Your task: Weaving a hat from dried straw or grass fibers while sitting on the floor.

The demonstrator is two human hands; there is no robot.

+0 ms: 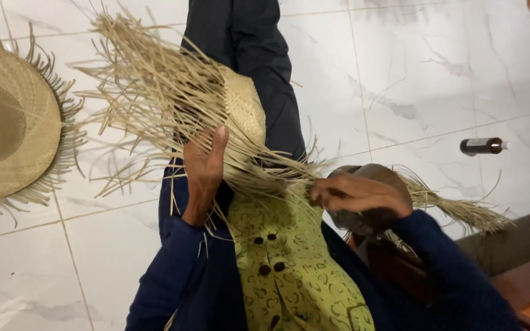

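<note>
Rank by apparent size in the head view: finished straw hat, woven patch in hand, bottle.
1. finished straw hat, cut off by the frame edge
2. woven patch, nearer the camera, so unsure
3. bottle

The half-woven hat (240, 113) sits on the lap, just beyond the left hand (203, 175), its loose strands (148, 86) fanning out past that hand. A bundle of strands runs across to the right hand (357, 196). A finished hat (13, 129) lies on the floor (400, 79) well left of the left hand; a small bottle (483, 146) lies on the floor beyond the right hand, to its right.
</note>
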